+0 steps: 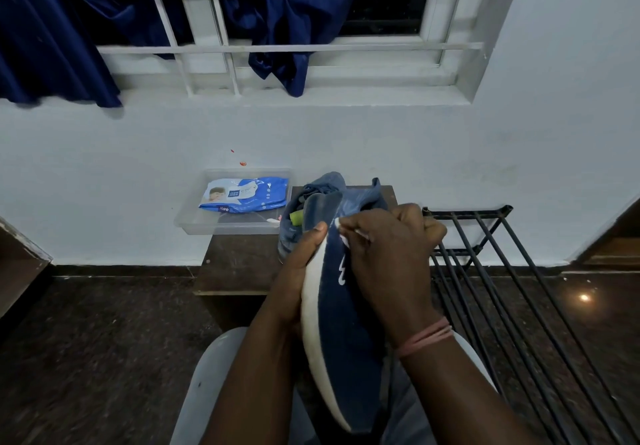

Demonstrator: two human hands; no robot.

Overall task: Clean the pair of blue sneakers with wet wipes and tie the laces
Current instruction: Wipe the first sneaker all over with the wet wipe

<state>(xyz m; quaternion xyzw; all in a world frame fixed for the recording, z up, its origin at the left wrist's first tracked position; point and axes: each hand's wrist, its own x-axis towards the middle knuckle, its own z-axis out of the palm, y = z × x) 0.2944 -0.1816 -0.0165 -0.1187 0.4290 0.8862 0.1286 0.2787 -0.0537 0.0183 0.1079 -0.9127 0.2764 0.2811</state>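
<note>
Centrally, low in the head view: one blue sneaker (341, 327) held up on its side, white sole edge turned to the left of the frame, toe toward the bottom. Gripped by the left hand (302, 264) from the sole side, thumb curled over the sole's upper end. Pressed against the blue upper by the right hand (388, 257), fingers clenched round a white wet wipe (343, 233), only a small corner of it showing beside the knuckles. Pink thread band (424, 339) looped round the right wrist.

Just behind the hands, mid-frame: second blue sneaker (332, 190) resting on a dark brown low table (239, 264), mostly hidden by the held one. Left of it, on the same table against the wall: clear plastic tray (194, 218) holding a blue and white pack of wet wipes (246, 195).

Right of the frame: black metal rack (485, 237) of parallel bars, near the table. Upper left: dark blue curtain (52, 36) bunched over a white window grille (214, 48).
</note>
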